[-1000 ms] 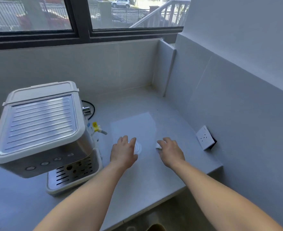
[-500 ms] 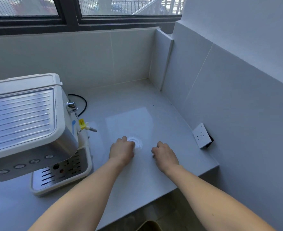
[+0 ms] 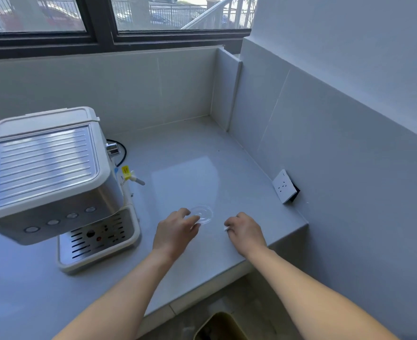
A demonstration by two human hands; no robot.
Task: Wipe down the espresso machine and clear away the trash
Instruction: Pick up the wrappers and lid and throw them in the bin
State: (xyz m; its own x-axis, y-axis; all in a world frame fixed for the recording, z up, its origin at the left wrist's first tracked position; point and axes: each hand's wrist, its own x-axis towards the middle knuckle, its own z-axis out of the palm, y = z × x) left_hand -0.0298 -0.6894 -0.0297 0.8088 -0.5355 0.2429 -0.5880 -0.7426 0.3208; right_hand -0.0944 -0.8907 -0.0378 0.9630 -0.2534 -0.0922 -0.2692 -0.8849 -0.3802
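Note:
A white and steel espresso machine (image 3: pixel 45 177) stands at the left of the grey counter (image 3: pixel 190 168), its steam wand with a yellow tag (image 3: pixel 126 173) pointing right. A clear round plastic lid (image 3: pixel 203 212) lies flat on the counter. My left hand (image 3: pixel 175 230) pinches the lid's near edge with curled fingers. To the right, my right hand (image 3: pixel 245 230) is curled round a small white scrap (image 3: pixel 226 228) that shows only at the knuckles.
A white wall socket (image 3: pixel 284 186) sits low on the right wall. The counter ends at a corner just right of my right hand. Below the front edge stands a bin with a yellowish rim (image 3: pixel 221 322). A black cable (image 3: pixel 122 153) loops behind the machine.
Both hands have drawn back toward the front edge. The left hand went from lying over the lid to pinching its rim; the right hand closed on the white scrap.

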